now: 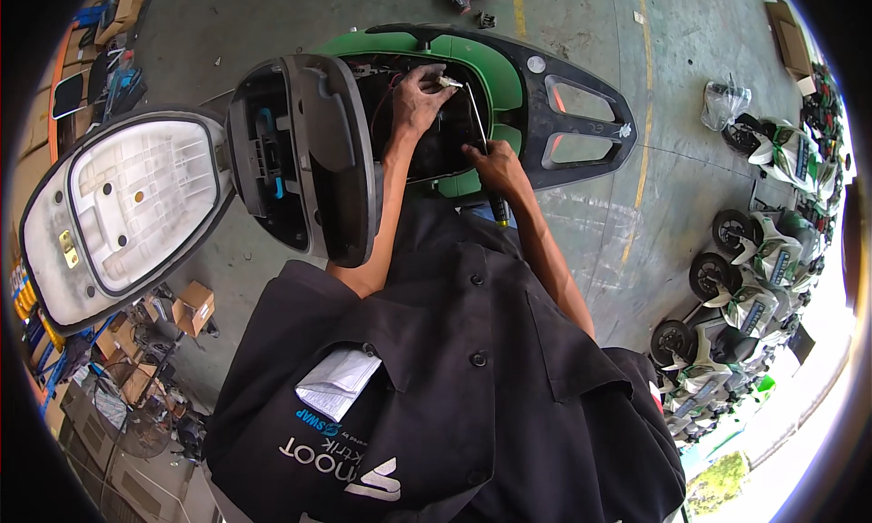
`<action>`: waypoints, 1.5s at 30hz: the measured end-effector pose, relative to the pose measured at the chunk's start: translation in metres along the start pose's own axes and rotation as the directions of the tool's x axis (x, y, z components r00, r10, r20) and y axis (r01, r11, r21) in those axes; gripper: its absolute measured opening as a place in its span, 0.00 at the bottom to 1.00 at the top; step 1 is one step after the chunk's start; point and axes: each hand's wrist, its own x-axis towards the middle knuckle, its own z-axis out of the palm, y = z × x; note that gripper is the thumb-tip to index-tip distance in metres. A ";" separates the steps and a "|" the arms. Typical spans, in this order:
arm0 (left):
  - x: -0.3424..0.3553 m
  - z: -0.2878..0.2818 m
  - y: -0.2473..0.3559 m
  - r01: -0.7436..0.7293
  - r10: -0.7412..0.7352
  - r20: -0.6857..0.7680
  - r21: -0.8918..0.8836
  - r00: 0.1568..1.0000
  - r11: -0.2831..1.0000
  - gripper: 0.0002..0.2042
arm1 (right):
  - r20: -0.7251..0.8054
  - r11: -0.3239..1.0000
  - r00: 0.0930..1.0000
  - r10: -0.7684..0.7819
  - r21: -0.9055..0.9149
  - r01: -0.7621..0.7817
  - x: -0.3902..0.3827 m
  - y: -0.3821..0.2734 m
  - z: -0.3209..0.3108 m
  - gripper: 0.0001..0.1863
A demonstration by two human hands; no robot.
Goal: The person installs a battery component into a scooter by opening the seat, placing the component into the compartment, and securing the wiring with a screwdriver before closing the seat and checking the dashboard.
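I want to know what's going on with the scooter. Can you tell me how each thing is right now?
Seat: flipped up, underside showing.
Compartment under the seat: open, wires visible inside.
Screwdriver: held by the right hand, tip up in the compartment.
Left hand: inside the compartment, pinching a small part at the screwdriver tip.
Parked scooters: standing in a row.

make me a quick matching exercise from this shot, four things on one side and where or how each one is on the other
Things:
1. left hand
2. right hand
3. seat
4. parked scooters

States:
A. flipped up, pale underside showing
B. lined up in a row at far right
C. gripping a long screwdriver
D. reaching into the open scooter compartment, at the screwdriver's tip

Pairs: 1-D, 2-C, 3-A, 4-B
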 end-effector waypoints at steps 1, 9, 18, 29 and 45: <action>0.000 0.001 -0.001 -0.024 0.024 -0.002 0.084 1.000 0.996 0.17 | -0.001 0.999 1.000 0.024 0.023 -0.024 -0.004 -0.007 -0.006 0.22; -0.014 0.019 -0.002 -0.030 0.317 -0.273 0.712 0.908 0.702 0.12 | -0.055 0.962 0.991 -0.125 0.238 0.134 0.019 -0.029 -0.021 0.16; 0.008 -0.033 -0.067 0.300 -0.367 -0.221 -0.284 0.904 0.910 0.25 | -0.058 0.993 0.994 -0.097 -0.080 0.092 0.050 -0.023 -0.015 0.19; 0.047 -0.063 -0.093 -0.250 -0.380 0.421 0.871 0.824 0.422 0.15 | 0.172 0.768 0.865 -0.471 -0.403 0.498 0.043 0.008 -0.024 0.30; 0.054 -0.051 -0.113 -0.111 -0.109 0.366 0.531 0.924 0.840 0.16 | -0.071 0.973 0.994 -0.077 0.214 0.091 0.042 -0.015 -0.013 0.13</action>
